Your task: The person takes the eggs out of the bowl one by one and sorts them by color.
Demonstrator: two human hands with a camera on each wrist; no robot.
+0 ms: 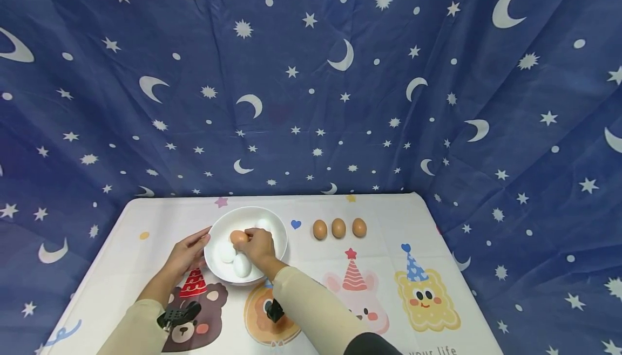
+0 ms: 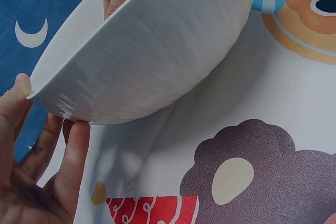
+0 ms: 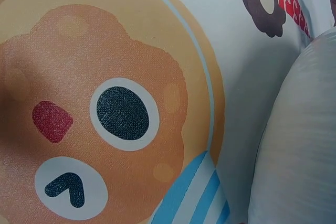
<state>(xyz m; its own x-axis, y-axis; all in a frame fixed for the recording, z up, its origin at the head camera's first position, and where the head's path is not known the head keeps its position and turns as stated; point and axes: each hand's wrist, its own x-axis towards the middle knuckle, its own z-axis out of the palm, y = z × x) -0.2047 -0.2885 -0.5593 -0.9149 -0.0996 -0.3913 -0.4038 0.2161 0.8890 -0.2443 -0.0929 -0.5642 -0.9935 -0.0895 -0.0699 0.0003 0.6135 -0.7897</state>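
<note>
A white bowl [image 1: 279,260] stands on the left half of the table, with several white eggs [image 1: 242,265] inside. My left hand [image 1: 187,252] grips the bowl's left rim; in the left wrist view its thumb is at the rim and its fingers [image 2: 77,145] lie against the outer wall. Reaching into the bowl, my right hand [image 1: 259,245] pinches a brown egg [image 1: 238,237] between thumb and fingers, above the white eggs. The right wrist view shows the bowl's outer side [image 3: 302,140] but not the right hand.
Three brown eggs [image 1: 338,228] lie in a row to the right of the bowl. The tablecloth [image 1: 389,258] is white with printed cartoon figures. A blue curtain [image 1: 311,101] with moons and stars hangs behind the table.
</note>
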